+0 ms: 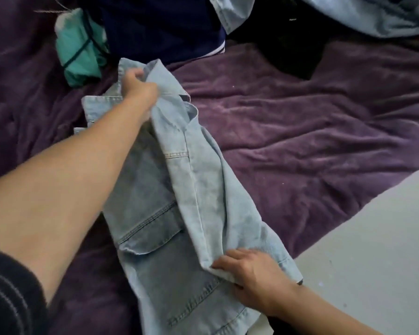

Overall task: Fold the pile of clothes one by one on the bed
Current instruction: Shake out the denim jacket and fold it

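The far edge of the light-blue denim garment (pixel 191 194) is gripped by the left hand (pixel 137 84), fingers curled into the cloth at a stitched band; collar or waistband, it cannot be told. The near end is pinched by the right hand (pixel 249 274), fingers closed on a folded corner. Between the two hands the denim is drawn out in a long band, with a paler flap laid over a darker grey-blue panel on which a stitched pocket flap is seen. The left forearm is reached out along the garment, and a dark knitted sleeve (pixel 7 293) with thin stripes is seen at the elbow. The garment is held low over the wrinkled purple plush blanket (pixel 300 131) that covers the bed.

Farther back, a bunched teal cloth (pixel 80 52) is found just beyond the left hand, beside a navy garment (pixel 162 25) edged with a white stripe. A black item (pixel 298 49), too dark to be made out, lies to the right of that, and more pale-blue denim (pixel 361 15) is heaped in the top right corner. A pale grey flat surface (pixel 373 250) is seen past the blanket's edge at lower right.
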The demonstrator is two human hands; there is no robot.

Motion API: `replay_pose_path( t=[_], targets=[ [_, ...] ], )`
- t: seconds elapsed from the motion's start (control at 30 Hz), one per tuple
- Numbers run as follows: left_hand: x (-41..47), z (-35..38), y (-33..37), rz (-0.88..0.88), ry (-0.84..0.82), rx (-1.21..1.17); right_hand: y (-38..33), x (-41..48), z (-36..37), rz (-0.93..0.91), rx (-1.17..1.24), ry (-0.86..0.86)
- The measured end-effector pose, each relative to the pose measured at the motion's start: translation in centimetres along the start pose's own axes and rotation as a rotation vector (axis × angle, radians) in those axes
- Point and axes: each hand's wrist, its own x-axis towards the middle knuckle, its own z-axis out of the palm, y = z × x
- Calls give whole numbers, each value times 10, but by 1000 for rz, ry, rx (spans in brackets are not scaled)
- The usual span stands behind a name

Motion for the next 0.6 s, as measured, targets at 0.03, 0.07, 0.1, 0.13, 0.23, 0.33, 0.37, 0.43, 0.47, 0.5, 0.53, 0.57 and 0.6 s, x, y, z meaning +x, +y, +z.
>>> replay_pose_path(
  t=[0.03,0.07,0.1,0.13,0.23,0.33,0.37,0.43,0.47,0.5,0.53,0.57,0.6],
  targets=[
    [4,-28,-7,-5,14,-28,-13,2,-1,-41,6,-11],
    [7,-54,-16,-27,21,-46,-28,5,1,-77,7,-30],
    [8,-80,-27,-54,29,-58,-41,9,7,-108,5,-56],
    [9,-102,-42,-85,44,-58,-53,14,16,-137,-4,-78],
    [1,-149,-102,-206,107,16,-86,33,50,-169,-17,-225],
    [-22,-163,-156,-308,171,252,-107,45,68,-57,-2,-529],
    [-33,-163,-165,-239,204,389,-109,47,71,-54,-24,-520],
    [-58,-153,-176,110,245,624,-108,50,70,-106,-32,-266],
    [-71,-144,-181,299,216,699,-101,53,70,-161,-69,-55],
    [-84,-134,-188,444,145,753,-91,57,68,-183,-147,117],
    [-98,-123,-195,523,34,808,-78,61,66,-141,-234,208],
    [-109,-114,-208,520,-112,889,-61,63,63,-62,-322,203],
    [-120,-106,-222,470,-243,997,-44,64,61,12,-404,144]
  ],
)
